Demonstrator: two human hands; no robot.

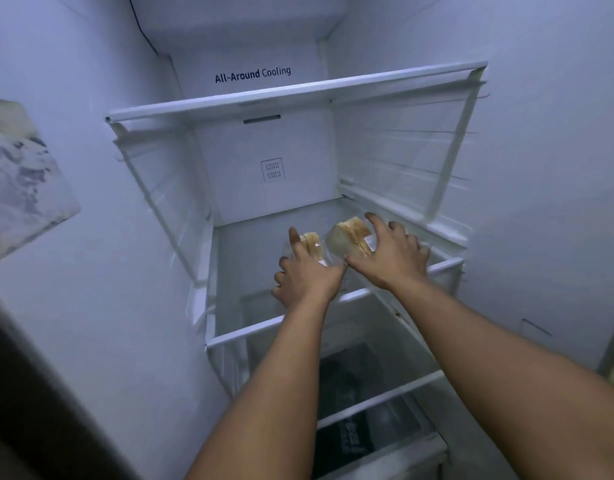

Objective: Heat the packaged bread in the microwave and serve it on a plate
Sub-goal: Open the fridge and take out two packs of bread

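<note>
Two forearms reach into the fridge for bread on the glass shelf (250,329).
Left hand (307,275) curls round the left bread pack (312,245); right hand (390,256) clutches the right bread pack (350,237), both mid-shelf. Slick wrappers could slip from either grasp.

Behind the left hand (307,275) and right hand (390,256), both bread packs (350,237) are half hidden; below that shelf (229,336), dark drawer contents are unreadable

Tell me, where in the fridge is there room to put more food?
Top shelf looks bare. The middle shelf is free left of and behind the bread packs. It is crowded front right, where the left hand and right hand hold them.
</note>
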